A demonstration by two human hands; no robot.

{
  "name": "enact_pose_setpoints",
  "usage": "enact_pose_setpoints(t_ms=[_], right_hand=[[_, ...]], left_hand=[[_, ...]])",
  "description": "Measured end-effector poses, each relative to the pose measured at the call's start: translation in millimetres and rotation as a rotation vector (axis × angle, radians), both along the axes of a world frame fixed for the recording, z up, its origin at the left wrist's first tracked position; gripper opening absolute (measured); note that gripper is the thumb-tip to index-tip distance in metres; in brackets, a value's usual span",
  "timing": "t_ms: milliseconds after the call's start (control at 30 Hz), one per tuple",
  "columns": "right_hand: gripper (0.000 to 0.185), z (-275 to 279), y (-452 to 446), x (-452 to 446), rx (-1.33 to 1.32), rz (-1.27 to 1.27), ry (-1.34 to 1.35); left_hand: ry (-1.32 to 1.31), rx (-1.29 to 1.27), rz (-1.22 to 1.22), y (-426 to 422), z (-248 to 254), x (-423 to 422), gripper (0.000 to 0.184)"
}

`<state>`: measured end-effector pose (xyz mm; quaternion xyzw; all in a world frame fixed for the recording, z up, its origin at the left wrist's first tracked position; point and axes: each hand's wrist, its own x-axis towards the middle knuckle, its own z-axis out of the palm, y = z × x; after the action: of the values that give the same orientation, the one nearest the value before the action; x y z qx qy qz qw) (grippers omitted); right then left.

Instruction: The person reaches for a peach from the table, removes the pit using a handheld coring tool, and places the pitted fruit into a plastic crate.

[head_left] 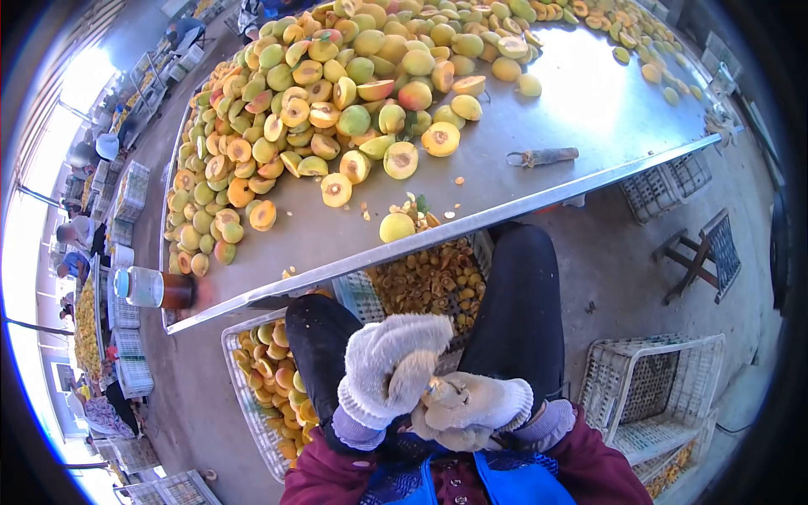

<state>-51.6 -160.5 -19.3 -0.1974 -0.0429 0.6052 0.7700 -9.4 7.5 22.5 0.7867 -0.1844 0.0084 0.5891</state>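
Left hand [396,366] and right hand [473,408] close together in fuzzy pale gloves [364,412]; fingers curled, cannot tell if gripping. Smooth metal worktop [497,187] carries rounded halved fruit [337,190].

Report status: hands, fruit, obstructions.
Left hand and right hand curled close together, contents unclear. Fruit heaped on table, some halved; tool lying apart from it. Nothing visibly blocking hands.

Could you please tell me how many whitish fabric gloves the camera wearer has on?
2: one whitish fabric glove on the left hand, another on the right hand, close together.
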Motion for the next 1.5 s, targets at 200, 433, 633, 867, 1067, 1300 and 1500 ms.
enact_pose_setpoints(t_ms=[200, 433, 633, 867, 1067, 1300, 1500], right_hand=[[0.027, -3, 1, 1, 0.021, -0.181, -0.012], [0.032, 9, 1, 12, -0.189, -0.264, 0.017], [0.030, 5, 12, 19, -0.420, -0.342, -0.114], [0.028, 5, 21, 24, -0.487, -0.292, -0.034], [0.025, -6, 34, 24, -0.553, -0.262, -0.046], [0.025, -7, 46, 30, -0.598, -0.227, 0.019], [0.018, 2, 60, 34, -0.645, -0.176, -0.057]], left_hand=[[0.714, -0.601, 0.044, -21, 10, -3, 0.045], [0.774, -0.900, 0.239, 42, -20, 21, 0.050], [0.295, -0.166, 0.949, 204, -80, 0, 0.035], [0.576, -0.063, 1.218, 259, -130, -19, 0.042], [0.413, 1.288, 0.937, 297, -200, -51, 0.048], [0.170, 1.103, 0.936, 280, -226, -42, 0.068], [0.372, 1.223, 0.766, 303, -262, -32, 0.073]])
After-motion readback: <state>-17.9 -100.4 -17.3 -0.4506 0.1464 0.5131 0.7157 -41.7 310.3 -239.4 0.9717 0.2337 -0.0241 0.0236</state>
